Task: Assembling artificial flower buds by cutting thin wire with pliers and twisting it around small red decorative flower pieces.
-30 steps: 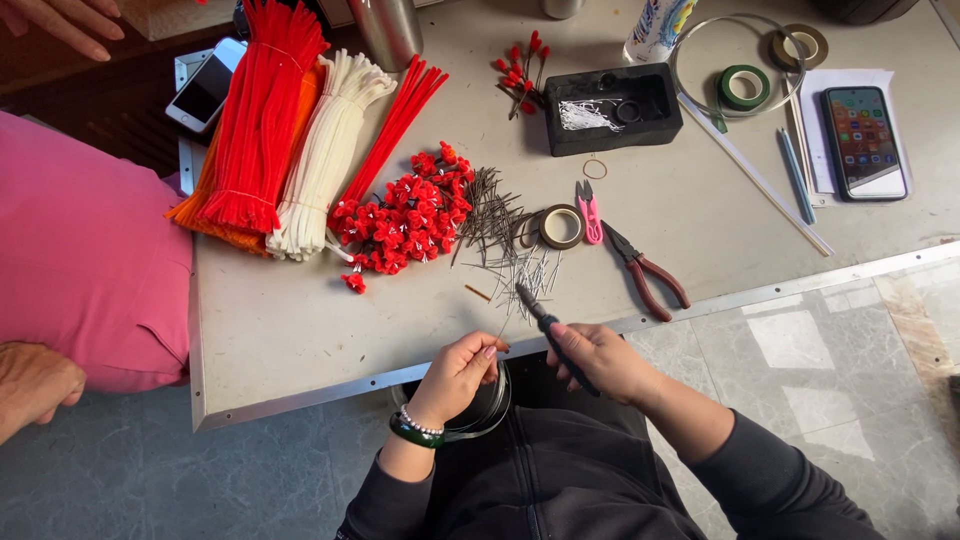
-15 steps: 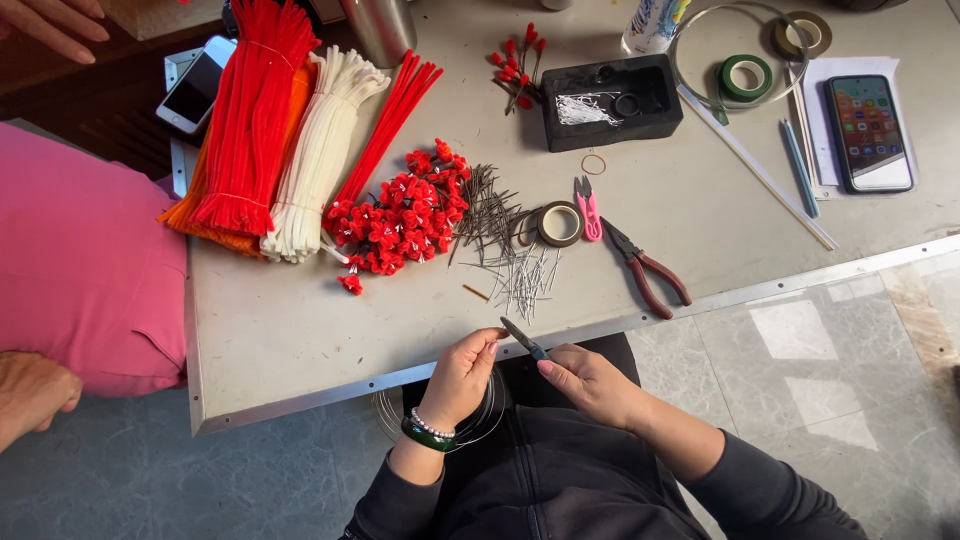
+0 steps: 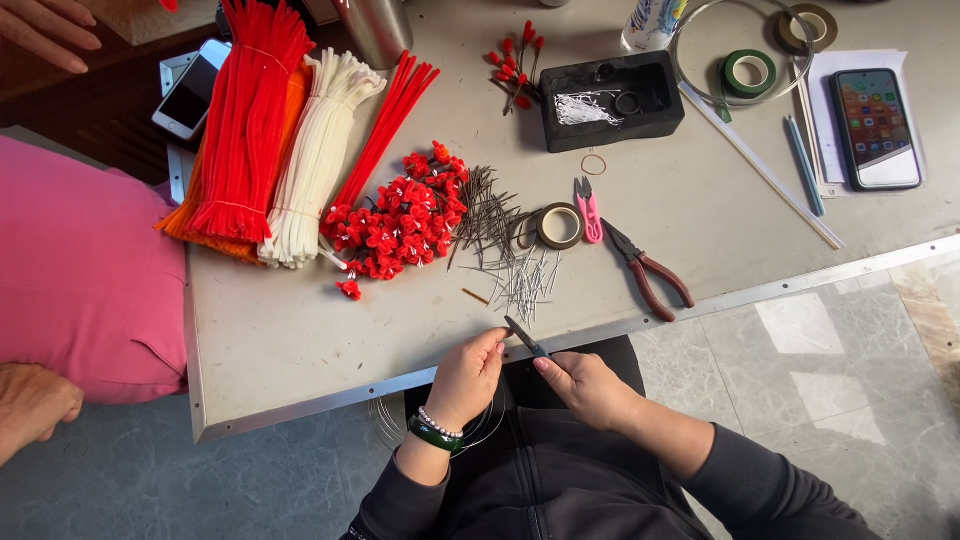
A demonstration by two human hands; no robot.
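since the second before, the two hands have drawn a little closer together and the slim dark stem piece [image 3: 525,337] has dropped from over the bench top to sit right at the near edge, tilted up and to the left. the left hand [image 3: 468,378] pinches its upper end between thumb and forefinger; the right hand [image 3: 585,388] is curled, with thumb and fingertip nipping the lower end. both hands are closed on it, neither one released. judging by that, the work has moved into a close, two-handed fiddling stage, done off the bench and over the lap, where a loop of thin wire [image 3: 385,425] hangs by the left wrist.

the bench [image 3: 300,340] is bare along its near left stretch, from the metal edge strip up to the pile of red flower heads [image 3: 400,220]. straight ahead of the hands lie silver pins [image 3: 525,280] and short dark wires [image 3: 490,215], close to the near edge, so a forward reach meets them first. the red-handled pliers [image 3: 650,272] lie near the edge to the right, with the pink snips [image 3: 588,208] and a tape roll [image 3: 559,226] just behind. right of the pliers the top is open as far as the phone [image 3: 877,125]. at the left edge sits a person in pink [image 3: 80,280], well apart from the hands.
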